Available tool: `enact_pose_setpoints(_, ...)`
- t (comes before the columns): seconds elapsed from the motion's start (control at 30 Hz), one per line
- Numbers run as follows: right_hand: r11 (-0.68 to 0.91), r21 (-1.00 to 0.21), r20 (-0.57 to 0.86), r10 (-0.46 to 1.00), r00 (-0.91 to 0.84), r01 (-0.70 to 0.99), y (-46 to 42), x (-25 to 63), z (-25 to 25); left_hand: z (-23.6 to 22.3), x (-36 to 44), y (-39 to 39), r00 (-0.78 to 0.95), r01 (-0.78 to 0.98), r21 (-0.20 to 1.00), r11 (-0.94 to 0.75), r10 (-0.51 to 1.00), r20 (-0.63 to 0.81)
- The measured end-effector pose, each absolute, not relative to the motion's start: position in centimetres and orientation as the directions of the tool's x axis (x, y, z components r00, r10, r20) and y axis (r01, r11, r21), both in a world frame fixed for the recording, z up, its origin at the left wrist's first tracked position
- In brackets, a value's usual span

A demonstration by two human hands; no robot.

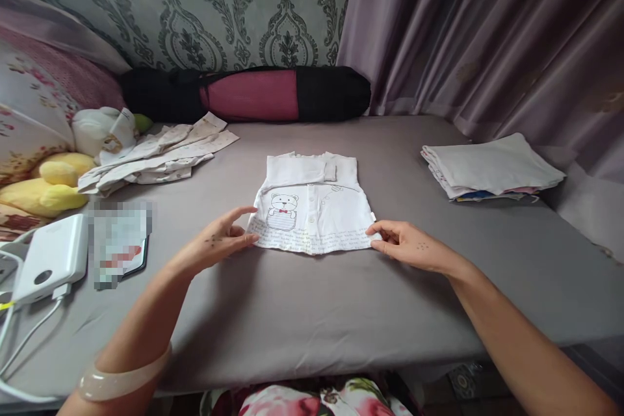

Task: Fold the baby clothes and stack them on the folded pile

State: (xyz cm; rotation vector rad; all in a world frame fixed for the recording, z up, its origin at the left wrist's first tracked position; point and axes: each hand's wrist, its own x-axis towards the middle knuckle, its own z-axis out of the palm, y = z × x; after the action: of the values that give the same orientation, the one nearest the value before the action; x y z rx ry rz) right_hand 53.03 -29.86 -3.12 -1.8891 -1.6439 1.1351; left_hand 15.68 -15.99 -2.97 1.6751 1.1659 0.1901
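A white baby shirt point(336, 211) lies front up on the grey bedding, its sleeves folded across the chest. A bear with a red bow tie is printed on it, with rows of small lettering above the hem. At the hem's left corner, my left hand point(217, 240) holds the edge, thumb on the cloth and index finger stretched along the side. My right hand point(414, 244) pinches the right corner between thumb and fingers. Cloth hides some of the fingertips on both sides.
Folded clothes point(492, 166) are stacked at right. Loose pale clothes point(160, 153) lie at back left, beside plush toys point(63, 175). A white power bank point(51, 260) with cables and a blurred phone-like item point(121, 244) are at left. Behind lies a black and maroon bolster-shaped bag point(248, 96).
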Motion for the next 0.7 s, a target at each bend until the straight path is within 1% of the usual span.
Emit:
enact_pose_setpoints(0.13, -0.227, -0.744, -0.331, 0.942, -0.052, 0.628, -29.9, 53.4, -3.0, -2.7, 15.9, -15.7, 0.498, 0.555, 0.831, 0.043, 0.783, -0.374)
enact_pose_setpoints(0.2, -0.193, -0.747, -0.277, 0.960, -0.034, 0.636, -29.7, 53.5, -3.0, -2.6, 16.0, -15.5, 0.451, 0.520, 0.851, 0.070, 0.824, -0.343)
enact_pose_setpoints(0.3, -0.158, -0.735, -0.163, 0.985, 0.054, 0.659, -29.3, 53.5, -3.0, -2.3, 16.6, -15.2, 0.369, 0.462, 0.880, 0.113, 0.877, -0.307)
enact_pose_setpoints(0.43, -0.167, -0.721, -0.070, 0.983, 0.168, 0.673, -28.2, 53.4, -3.0, -2.2, 17.5, -14.7, 0.328, 0.411, 0.908, 0.078, 0.917, -0.227)
enact_pose_setpoints(0.53, -0.177, -0.785, -0.040, 0.971, 0.236, 0.593, -27.3, 53.2, -3.0, -2.3, 18.0, -14.4, 0.344, 0.353, 0.935, 0.042, 0.923, -0.171)
enact_pose_setpoints(0.7, -0.230, -0.922, -0.121, 0.935, 0.332, 0.312, -25.9, 52.2, -2.6, -2.5, 18.9, -13.8, 0.324, 0.225, 0.974, 0.033, 0.940, -0.106)
